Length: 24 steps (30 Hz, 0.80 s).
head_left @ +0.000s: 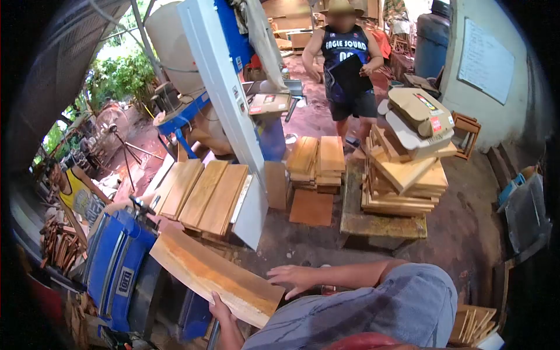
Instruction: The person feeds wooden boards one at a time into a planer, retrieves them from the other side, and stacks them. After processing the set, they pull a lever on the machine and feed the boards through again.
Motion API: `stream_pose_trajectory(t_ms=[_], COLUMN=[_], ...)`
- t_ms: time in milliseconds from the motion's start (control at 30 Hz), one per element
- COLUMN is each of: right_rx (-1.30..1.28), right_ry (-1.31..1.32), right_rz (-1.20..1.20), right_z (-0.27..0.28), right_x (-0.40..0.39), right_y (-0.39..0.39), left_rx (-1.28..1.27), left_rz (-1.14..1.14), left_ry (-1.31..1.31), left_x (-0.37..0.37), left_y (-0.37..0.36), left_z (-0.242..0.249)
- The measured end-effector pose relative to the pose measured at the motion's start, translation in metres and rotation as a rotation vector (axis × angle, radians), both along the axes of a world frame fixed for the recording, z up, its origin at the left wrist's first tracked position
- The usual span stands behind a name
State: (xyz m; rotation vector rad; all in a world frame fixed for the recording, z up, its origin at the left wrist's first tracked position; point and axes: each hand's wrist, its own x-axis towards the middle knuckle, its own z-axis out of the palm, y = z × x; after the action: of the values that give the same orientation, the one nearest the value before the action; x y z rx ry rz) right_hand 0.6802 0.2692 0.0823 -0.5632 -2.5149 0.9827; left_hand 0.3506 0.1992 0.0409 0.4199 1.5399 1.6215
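A wooden board point(213, 277) with an orange-brown streak lies slanted in front of me, its far end beside a blue machine point(119, 271). My left hand point(223, 309) grips the board's lower edge, thumb up against its face. Close to the board's near right corner is my right hand point(291, 278), fingers spread and holding nothing. Past the board, several planks point(201, 195) lie side by side on a stand next to the machine.
Stacked boards point(315, 160) sit ahead, and a taller pile point(402, 186) with cardboard boxes point(423, 116) on top stands on a bench point(382, 226). A person point(347, 64) stands beyond; another in a yellow top point(81, 192) is at left. A white post point(224, 87) rises mid-scene.
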Motion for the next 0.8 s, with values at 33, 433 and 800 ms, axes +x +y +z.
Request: stream_pose_trajectory(t_ms=[33, 433, 800], right_rx=[0.089, 0.27, 0.471], right_ry=[-0.059, -0.219, -0.325], right_rz=[0.075, 0.418, 0.479], right_z=[-0.002, -0.058, -0.029], right_x=[-0.027, -0.282, -0.401], right_y=[-0.021, -0.179, -0.207], left_rx=[-0.013, 0.016, -0.056], left_rz=[-0.001, 0.189, 0.269], left_ry=[-0.048, -0.328, -0.267], left_x=[-0.016, -0.2, -0.282], left_y=[-0.014, -0.215, -0.243], left_z=[-0.006, -0.085, -0.025])
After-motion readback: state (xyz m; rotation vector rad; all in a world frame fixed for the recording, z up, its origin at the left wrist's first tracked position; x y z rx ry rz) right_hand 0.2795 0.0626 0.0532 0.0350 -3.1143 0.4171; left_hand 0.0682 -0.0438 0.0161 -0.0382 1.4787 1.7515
